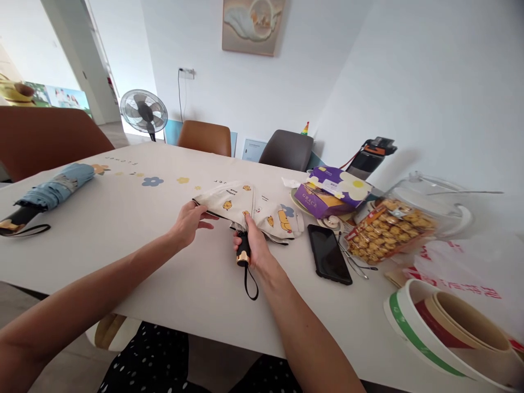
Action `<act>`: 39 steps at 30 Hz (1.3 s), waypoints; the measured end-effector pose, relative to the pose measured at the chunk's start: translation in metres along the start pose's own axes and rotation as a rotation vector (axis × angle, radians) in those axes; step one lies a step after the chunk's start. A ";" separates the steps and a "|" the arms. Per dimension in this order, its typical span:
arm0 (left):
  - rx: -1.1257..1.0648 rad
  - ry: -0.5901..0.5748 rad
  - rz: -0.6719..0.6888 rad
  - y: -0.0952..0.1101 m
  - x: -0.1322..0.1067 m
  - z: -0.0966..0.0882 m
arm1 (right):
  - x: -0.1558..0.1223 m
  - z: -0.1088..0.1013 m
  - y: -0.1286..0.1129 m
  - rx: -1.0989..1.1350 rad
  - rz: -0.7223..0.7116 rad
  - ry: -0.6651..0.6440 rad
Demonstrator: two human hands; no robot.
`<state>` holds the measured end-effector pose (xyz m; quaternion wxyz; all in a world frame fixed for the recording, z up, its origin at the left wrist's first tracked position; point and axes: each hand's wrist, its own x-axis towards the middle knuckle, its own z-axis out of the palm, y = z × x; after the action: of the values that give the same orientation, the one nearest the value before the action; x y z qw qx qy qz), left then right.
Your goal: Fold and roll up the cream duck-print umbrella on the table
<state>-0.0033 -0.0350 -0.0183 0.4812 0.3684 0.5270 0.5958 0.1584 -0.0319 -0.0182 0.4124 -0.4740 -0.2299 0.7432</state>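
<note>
A cream folding umbrella [241,204] printed with yellow ducks lies partly spread over the table, its black and gold handle toward me and a wrist strap hanging from the end. My right hand [254,243] is wrapped round the handle, its thumb up against the fabric. At the canopy's left edge, my left hand [191,221] pinches the dark-trimmed cloth between thumb and forefinger, the other fingers loosely extended. Further left rests a blue folding umbrella [61,188], furled, with a similar dark handle and strap.
To the right lie a black phone [329,254], eyeglasses [356,265], a purple tissue box [327,194], a clear snack jar [393,218], a plastic bag [458,273] and tape rolls [446,327]. Chairs [207,137] and a fan [144,112] stand beyond the table [164,289].
</note>
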 end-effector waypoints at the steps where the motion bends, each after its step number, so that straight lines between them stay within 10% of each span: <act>1: -0.010 -0.014 -0.025 -0.001 -0.001 -0.002 | 0.002 0.000 0.001 -0.014 -0.006 0.009; 11: -0.145 0.031 -0.301 -0.004 0.038 -0.010 | 0.007 -0.001 0.005 -0.014 -0.045 0.004; 25: 0.729 0.158 0.090 -0.019 0.048 -0.016 | 0.007 -0.003 0.000 -0.004 -0.069 0.050; 32: 0.701 0.177 0.239 -0.017 0.041 -0.009 | 0.001 -0.004 -0.011 -0.073 -0.064 0.048; 35: 0.591 -0.079 0.271 -0.011 0.022 0.002 | 0.000 -0.003 -0.013 -0.112 -0.183 0.098; 39: 0.335 -0.605 -0.012 -0.013 0.002 0.023 | 0.000 -0.001 -0.010 -0.196 -0.332 0.139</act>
<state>0.0207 -0.0273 -0.0272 0.5521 0.5991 0.4530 0.3619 0.1630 -0.0261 -0.0113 0.4961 -0.5176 -0.3468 0.6047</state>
